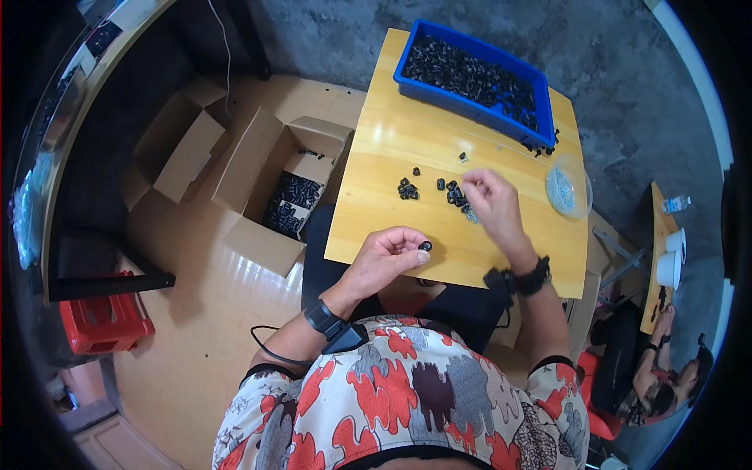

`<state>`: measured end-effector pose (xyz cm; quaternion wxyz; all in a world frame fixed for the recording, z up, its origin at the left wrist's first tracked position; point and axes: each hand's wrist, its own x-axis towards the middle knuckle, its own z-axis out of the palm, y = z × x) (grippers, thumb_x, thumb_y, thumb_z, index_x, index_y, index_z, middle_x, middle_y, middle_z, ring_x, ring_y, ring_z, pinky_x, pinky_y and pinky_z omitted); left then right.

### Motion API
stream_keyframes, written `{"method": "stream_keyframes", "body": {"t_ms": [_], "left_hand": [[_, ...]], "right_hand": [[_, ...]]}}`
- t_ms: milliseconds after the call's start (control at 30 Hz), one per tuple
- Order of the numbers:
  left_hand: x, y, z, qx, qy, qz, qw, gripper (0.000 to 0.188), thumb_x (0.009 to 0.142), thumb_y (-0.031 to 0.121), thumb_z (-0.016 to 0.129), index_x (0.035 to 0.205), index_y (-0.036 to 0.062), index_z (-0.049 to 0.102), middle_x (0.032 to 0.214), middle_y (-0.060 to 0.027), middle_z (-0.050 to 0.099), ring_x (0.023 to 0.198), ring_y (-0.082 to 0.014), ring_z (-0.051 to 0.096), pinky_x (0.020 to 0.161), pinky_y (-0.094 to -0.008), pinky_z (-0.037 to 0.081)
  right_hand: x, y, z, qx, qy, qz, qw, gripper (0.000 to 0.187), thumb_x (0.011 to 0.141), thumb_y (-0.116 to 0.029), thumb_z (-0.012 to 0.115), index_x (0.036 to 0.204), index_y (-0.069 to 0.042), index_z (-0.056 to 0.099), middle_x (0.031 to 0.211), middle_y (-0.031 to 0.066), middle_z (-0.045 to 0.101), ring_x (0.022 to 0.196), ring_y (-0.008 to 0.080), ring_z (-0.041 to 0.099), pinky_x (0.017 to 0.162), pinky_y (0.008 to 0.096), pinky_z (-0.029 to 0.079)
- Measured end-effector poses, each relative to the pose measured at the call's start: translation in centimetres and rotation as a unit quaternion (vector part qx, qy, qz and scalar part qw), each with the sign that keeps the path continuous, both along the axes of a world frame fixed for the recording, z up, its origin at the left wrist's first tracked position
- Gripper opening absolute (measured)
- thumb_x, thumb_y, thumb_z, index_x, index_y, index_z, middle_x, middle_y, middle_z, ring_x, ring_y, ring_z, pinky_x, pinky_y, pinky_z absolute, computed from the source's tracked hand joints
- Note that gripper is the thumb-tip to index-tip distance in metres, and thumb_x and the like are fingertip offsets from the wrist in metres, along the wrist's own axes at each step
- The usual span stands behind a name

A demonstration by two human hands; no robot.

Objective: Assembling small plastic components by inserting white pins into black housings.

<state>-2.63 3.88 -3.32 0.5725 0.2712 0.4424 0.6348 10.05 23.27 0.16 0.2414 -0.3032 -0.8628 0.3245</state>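
My left hand [385, 258] is closed near the front edge of the yellow table [364, 227], pinching a small round black plastic part [425, 246] between thumb and fingers. Over the table to its right, my right hand [493, 205] has its fingertips drawn together; whatever they may hold is too small to make out. Just left of those fingers lies a loose group of black plastic parts [454, 193], with a few small shiny metal pieces [471, 215] at its near end. Another little cluster of black parts [407, 189] sits further left.
A blue bin [446, 102] of small black parts stands at the table's far side. At the right edge is a clear round bowl [581, 192] of small silvery pieces. An open cardboard box [251, 176] holding black parts stands left. Another person [654, 384] sits at right.
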Motion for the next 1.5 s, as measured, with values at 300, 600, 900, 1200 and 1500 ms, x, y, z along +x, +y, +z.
{"method": "stream_keyframes", "body": {"t_ms": [300,600,900,1200,1500], "left_hand": [[-0.6,-0.3,-0.1,0.003,-0.007,0.016,1.000,0.014,0.084,0.005,0.066,0.097,0.0029,0.063,0.085,0.0009,0.063,0.074,-0.0054,0.058,0.070,-0.0209,0.050],[-0.8,0.2,0.8,0.025,-0.023,0.050,0.998,0.014,0.084,0.005,0.065,0.098,0.0026,0.063,0.086,-0.0016,0.064,0.074,-0.0078,0.060,0.070,-0.0218,0.050],[0.5,0.1,1.8,0.042,-0.025,0.039,0.998,0.016,0.084,0.003,0.065,0.099,0.0019,0.062,0.086,-0.0025,0.064,0.075,-0.0094,0.061,0.070,-0.0234,0.052],[1.3,-0.4,2.1,0.041,-0.008,0.032,0.999,0.016,0.084,0.005,0.066,0.100,0.0017,0.062,0.087,-0.0019,0.064,0.075,-0.0077,0.061,0.069,-0.0220,0.052],[1.2,-0.8,2.6,0.040,0.066,0.023,0.997,0.018,0.084,0.007,0.067,0.099,-0.0015,0.063,0.083,-0.0004,0.064,0.073,-0.0030,0.057,0.065,-0.0179,0.048]], "right_hand": [[-3.4,7.2,-3.5,0.215,-0.172,-0.023,0.961,0.017,0.080,-0.020,0.065,0.089,-0.005,0.063,0.081,0.0138,0.063,0.078,0.0341,0.062,0.068,0.0437,0.049],[-1.3,2.3,-0.5,-0.126,0.088,0.012,0.988,0.008,0.086,-0.005,0.058,0.091,0.000,0.062,0.072,0.0009,0.061,0.062,0.0039,0.053,0.058,0.0198,0.045],[4.3,-5.1,-0.5,-0.408,0.099,0.022,0.907,0.017,0.086,-0.006,0.063,0.101,0.000,0.058,0.075,0.0028,0.062,0.059,0.0047,0.050,0.053,0.0176,0.040],[4.1,-8.1,2.6,-0.315,0.122,0.109,0.935,0.018,0.084,-0.002,0.063,0.102,0.000,0.064,0.084,0.0023,0.064,0.069,0.0061,0.057,0.063,0.0204,0.047],[2.7,-8.3,4.3,-0.042,0.064,0.168,0.983,0.020,0.075,0.000,0.069,0.095,-0.001,0.066,0.080,0.0089,0.065,0.070,0.0169,0.062,0.063,0.0264,0.048]]}}
